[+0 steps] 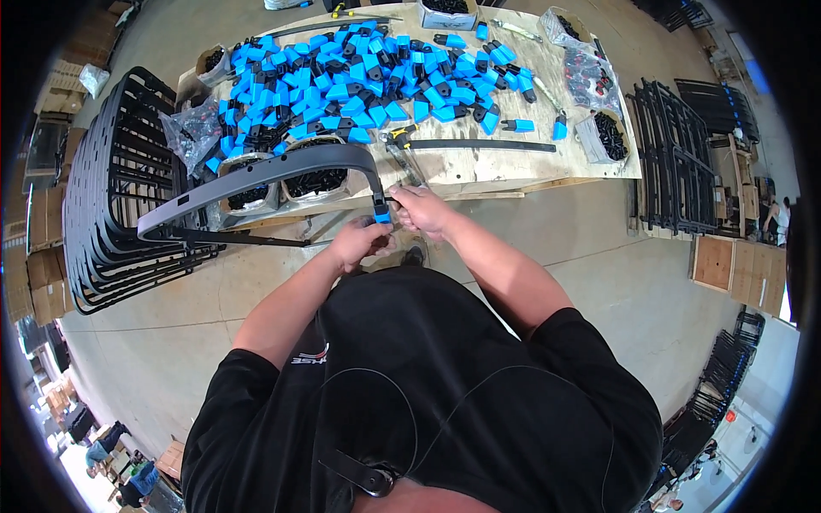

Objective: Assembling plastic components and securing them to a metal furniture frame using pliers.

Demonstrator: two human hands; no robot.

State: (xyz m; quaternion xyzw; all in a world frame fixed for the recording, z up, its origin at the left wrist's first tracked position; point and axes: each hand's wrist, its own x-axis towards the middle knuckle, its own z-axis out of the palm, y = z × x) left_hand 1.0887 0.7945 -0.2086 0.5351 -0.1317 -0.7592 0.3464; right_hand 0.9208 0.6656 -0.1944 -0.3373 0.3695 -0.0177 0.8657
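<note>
A bent dark metal frame (248, 181) stretches from the left toward me, its near end in front of my body. At that end sits a blue-and-black end piece (382, 214). The fingers of my left hand (363, 242) are closed around this piece from below. Just to the right, my right hand (419, 212) is closed against the frame's end; what lies inside its fingers is hidden. Beyond my hands, a large heap of similar blue-and-black pieces (355, 73) covers much of the wooden tabletop (513, 158).
Boxes of small black parts, such as one at the right (605, 137), line the table edges. A yellow-and-black tool (398, 137) lies near a black bar (483, 145). Stacked dark frames stand left (111, 188) and right (671, 162).
</note>
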